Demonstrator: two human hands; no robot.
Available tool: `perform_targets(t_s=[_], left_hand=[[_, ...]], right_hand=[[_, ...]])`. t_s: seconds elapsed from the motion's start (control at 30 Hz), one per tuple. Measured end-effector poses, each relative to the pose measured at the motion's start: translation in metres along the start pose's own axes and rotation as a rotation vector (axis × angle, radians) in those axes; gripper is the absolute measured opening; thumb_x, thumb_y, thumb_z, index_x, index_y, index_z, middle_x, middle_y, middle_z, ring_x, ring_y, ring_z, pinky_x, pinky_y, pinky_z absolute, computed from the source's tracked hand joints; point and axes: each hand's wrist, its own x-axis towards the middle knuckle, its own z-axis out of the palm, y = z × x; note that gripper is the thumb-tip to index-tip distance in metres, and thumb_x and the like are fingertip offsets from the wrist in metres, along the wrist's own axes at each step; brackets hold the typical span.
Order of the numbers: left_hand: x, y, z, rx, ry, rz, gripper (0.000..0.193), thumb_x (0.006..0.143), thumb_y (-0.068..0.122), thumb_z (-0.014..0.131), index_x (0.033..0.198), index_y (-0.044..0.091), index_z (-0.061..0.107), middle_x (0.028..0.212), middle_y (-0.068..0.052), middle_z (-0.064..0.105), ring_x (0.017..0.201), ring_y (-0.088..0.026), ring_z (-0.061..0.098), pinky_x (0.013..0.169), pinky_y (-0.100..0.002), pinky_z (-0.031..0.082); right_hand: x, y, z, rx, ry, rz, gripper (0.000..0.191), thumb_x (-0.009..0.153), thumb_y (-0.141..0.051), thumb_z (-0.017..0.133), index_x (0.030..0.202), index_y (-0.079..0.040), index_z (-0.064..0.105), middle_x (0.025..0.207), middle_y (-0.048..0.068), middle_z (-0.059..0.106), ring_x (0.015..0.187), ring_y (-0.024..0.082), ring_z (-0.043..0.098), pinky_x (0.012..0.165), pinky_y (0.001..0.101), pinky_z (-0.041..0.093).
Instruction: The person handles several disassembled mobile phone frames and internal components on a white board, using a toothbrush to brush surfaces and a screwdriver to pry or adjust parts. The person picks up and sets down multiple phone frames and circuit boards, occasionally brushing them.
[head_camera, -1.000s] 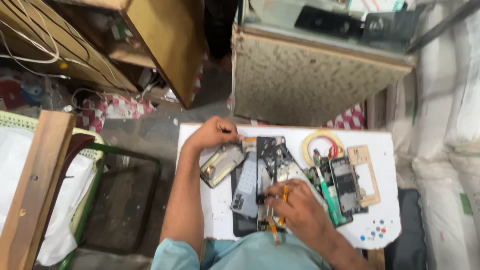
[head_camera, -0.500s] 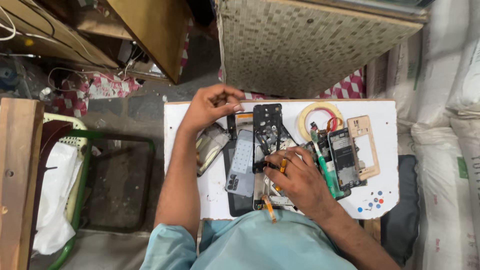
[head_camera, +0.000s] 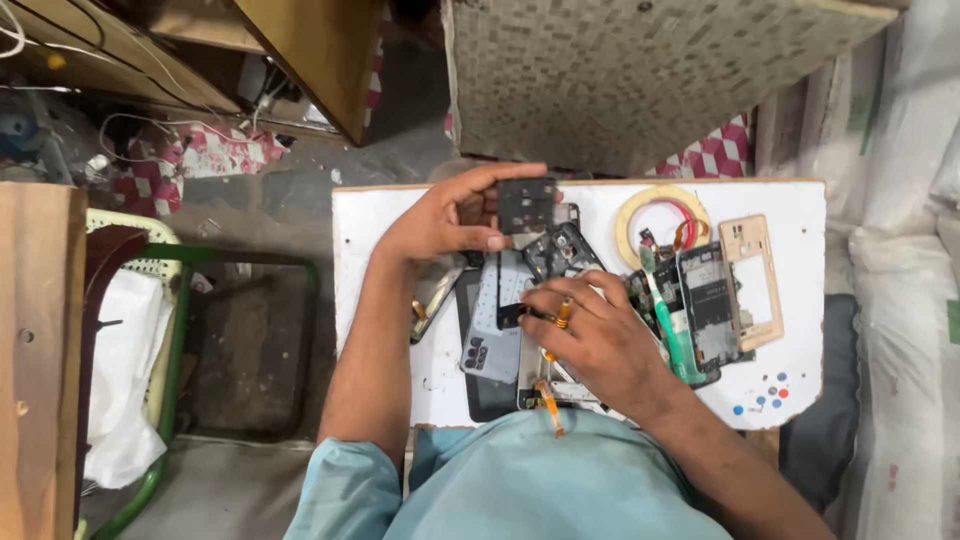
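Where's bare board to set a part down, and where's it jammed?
Bare: the white board's strip beside the left hand, and the near right corner below the gold frame. Jammed: the middle, phone parts from the grey back cover under the right hand to the green tool.

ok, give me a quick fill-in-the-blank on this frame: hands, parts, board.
1. The left hand holds up a small dark square part above the ____ tabletop board.
2. The gold rectangular phone frame lies to the ____ of the right hand.
3. The yellowish tape roll is ____ in shape.

Missing words: white; right; round
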Motion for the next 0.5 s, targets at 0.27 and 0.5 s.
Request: perform_targets(t_s=[0.27,0.5], left_hand=[[0.003,-0.003,0.002,-0.249,-0.017,0.188,0.100,0.088,0.031,0.089,0.169,0.015,0.031,0.151,-0.026,0.056,0.120,-0.037,0.072,0.082,-0.040,0.066],[0.003,-0.001,-0.013,-0.452,0.206,0.508,0.096,0.096,0.042,0.077,0.167,0.021,0.015,0.145,-0.028,0.059,0.107,-0.036,0.074,0.073,-0.035,0.063]], right_hand=[[-0.003,-0.003,0.007,0.037,0.162,-0.012,0.020,0.087,-0.013,0.073,0.107,-0.012,0.069,0.132,0.008,0.066,0.126,0.027,0.059,0.106,0.0464,0.041],[-0.042,0.004,-0.022,0.006,0.271,0.296,0.039,0.083,-0.020,0.084,0.115,-0.005,0.067,0.134,0.010,0.066,0.125,0.033,0.060,0.108,0.0434,0.045]])
